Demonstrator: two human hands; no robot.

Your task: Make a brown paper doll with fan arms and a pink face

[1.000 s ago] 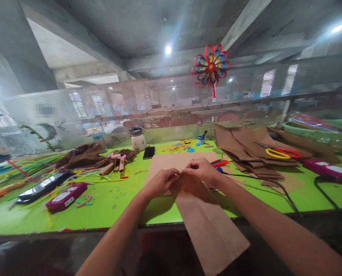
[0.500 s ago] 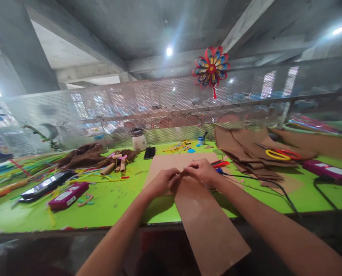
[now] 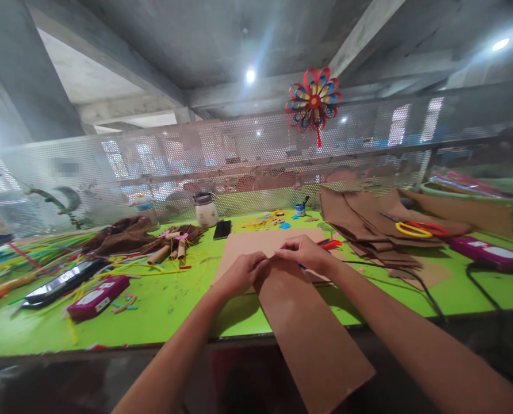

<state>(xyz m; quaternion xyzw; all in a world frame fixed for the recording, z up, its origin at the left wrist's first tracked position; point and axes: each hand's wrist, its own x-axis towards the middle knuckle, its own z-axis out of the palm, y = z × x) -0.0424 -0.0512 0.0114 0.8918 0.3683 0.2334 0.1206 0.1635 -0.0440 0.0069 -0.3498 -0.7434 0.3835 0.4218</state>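
Observation:
A long strip of brown paper (image 3: pixel 308 333) slants from my fingers down over the table's front edge. My left hand (image 3: pixel 248 270) pinches its upper left corner. At the upper right corner, my right hand (image 3: pixel 303 255) grips the same end with thumb and fingers. Both hands are close together, and the fingertips hide the very edge of the strip. Beneath and behind them lies a flat sheet of brown paper (image 3: pixel 234 247) on the green table (image 3: pixel 174 322).
Brown paper sheets (image 3: pixel 360 221) lie at the right, with yellow and red scissors (image 3: pixel 414 230) on top. Purple boxes (image 3: pixel 96 297) sit left and right. A phone (image 3: pixel 222 230), a jar (image 3: pixel 205 210) and a black cable (image 3: pixel 394 267) are also on the table.
The view has shifted slightly, so the table's things appear a little further left. My right hand has moved slightly along the strip's top edge; both hands keep hold of the paper.

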